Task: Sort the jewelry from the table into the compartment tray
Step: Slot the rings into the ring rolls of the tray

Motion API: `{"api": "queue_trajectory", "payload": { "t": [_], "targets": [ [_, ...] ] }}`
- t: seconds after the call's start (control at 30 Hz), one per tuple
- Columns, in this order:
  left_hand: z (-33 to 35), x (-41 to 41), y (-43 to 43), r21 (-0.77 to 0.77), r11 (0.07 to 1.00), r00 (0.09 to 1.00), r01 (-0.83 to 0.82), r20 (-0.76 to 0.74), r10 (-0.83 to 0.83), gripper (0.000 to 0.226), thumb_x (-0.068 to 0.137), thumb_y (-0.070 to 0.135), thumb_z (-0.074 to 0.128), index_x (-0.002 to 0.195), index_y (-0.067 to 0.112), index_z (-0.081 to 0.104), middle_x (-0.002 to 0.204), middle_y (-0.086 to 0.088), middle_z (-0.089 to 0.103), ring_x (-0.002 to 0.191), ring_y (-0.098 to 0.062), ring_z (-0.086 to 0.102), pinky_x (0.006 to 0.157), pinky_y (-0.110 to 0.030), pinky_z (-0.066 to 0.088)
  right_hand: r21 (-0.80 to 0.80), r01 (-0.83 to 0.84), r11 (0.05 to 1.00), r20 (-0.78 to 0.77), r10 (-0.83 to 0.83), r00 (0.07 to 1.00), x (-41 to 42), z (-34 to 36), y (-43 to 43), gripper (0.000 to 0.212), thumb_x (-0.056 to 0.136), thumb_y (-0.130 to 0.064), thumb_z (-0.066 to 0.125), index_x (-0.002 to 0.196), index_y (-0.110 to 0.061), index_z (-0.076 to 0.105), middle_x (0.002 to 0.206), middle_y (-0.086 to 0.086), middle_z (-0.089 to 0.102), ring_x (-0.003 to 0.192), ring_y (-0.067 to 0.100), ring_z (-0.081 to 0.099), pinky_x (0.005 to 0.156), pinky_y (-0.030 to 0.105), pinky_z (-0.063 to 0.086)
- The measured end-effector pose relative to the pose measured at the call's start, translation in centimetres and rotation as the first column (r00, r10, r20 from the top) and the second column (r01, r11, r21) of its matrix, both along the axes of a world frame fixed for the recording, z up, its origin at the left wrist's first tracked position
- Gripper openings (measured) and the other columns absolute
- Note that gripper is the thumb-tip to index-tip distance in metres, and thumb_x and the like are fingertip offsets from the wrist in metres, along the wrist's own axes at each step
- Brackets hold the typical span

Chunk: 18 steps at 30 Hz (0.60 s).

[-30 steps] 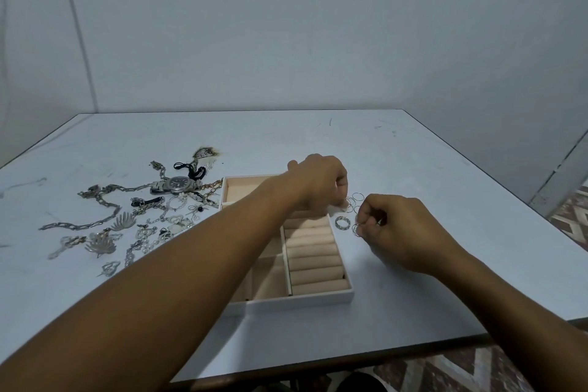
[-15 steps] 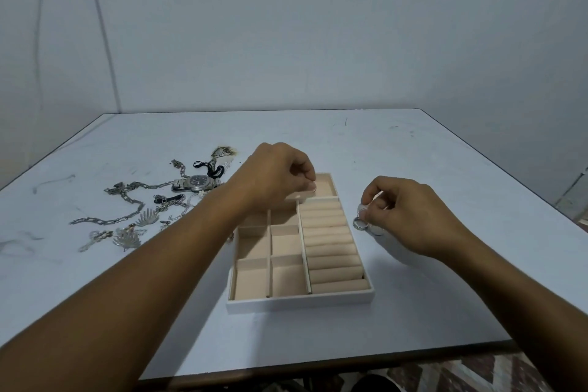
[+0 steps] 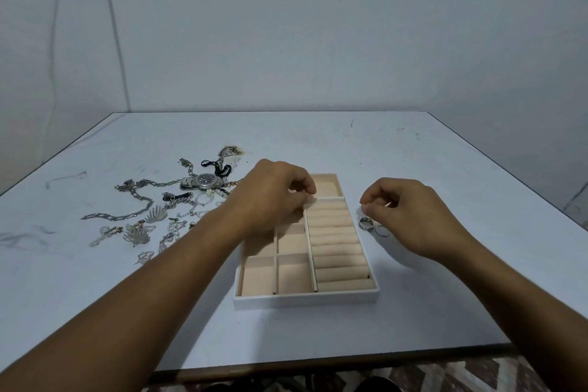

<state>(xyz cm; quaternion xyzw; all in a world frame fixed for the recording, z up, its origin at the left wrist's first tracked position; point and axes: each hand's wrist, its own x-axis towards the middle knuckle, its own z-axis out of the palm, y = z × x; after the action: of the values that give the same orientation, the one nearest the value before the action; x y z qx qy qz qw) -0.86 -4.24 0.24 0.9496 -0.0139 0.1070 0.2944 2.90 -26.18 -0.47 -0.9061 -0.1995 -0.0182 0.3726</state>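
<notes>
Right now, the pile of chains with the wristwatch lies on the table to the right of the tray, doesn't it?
Not quite. The head view shows the pile of chains with the wristwatch lying on the table to the left of the tray, not the right. Only two loose rings lie on its right.

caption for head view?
Left hand at the ring rolls of the compartment tray; right hand pinches a thin ring near two rings on table; jewelry pile at left.

You face a plain pale wall behind a scuffed white desk; patterned floor shows below its near edge.
</notes>
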Motion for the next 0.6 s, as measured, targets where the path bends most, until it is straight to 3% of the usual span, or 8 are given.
{"api": "queue_trajectory", "payload": {
  "t": [0.1,0.2,0.4,0.6],
  "targets": [
    [0.05,-0.08,-0.16,-0.021,1.0,1.0,0.016,-0.01,-0.016,0.005,0.084,0.023,0.071,0.084,0.028,0.071,0.076,0.017,0.066,0.07,-0.002,0.066,0.056,-0.003,0.041,0.029,-0.008,1.0,-0.004,0.008,1.0,0.01,0.08,0.13,0.008,0.085,-0.023,0.068,0.078,-0.026,0.068,0.074,-0.009,0.066,0.063,-0.005,0.057,0.054,0.009,0.041],
    [-0.02,-0.11,-0.22,0.004,1.0,0.999,0.03,-0.012,-0.03,0.002,0.084,0.025,0.071,0.086,0.026,0.072,0.079,0.012,0.07,0.073,-0.002,0.065,0.058,-0.004,0.041,0.046,-0.01,0.999,-0.009,0.01,1.0,0.03,0.09,0.17,0.008,0.085,-0.023,0.069,0.078,-0.027,0.067,0.071,-0.01,0.065,0.06,-0.004,0.056,0.056,0.014,0.041],
    [-0.59,0.15,-0.04,0.01,0.999,0.999,0.046,-0.023,-0.046,0.004,0.085,0.024,0.071,0.088,0.025,0.074,0.082,0.01,0.072,0.072,-0.003,0.067,0.059,-0.004,0.042,0.06,-0.011,0.998,-0.006,0.012,1.0,0.02,0.05,0.28,0.009,0.085,-0.023,0.069,0.078,-0.028,0.067,0.067,-0.011,0.064,0.059,-0.005,0.056,0.053,0.011,0.04],
    [-0.8,0.23,-0.05,0.089,0.993,0.997,0.081,0.0,-0.081,0.011,0.088,0.018,0.067,0.093,0.024,0.074,0.085,0.007,0.074,0.075,-0.005,0.067,0.074,-0.021,0.051,0.063,-0.008,0.998,-0.01,0.009,1.0,0.31,0.0,0.5,0.01,0.085,-0.02,0.069,0.078,-0.026,0.07,0.063,-0.011,0.063,0.059,-0.001,0.057,0.06,0.017,0.043]
  ]
}}
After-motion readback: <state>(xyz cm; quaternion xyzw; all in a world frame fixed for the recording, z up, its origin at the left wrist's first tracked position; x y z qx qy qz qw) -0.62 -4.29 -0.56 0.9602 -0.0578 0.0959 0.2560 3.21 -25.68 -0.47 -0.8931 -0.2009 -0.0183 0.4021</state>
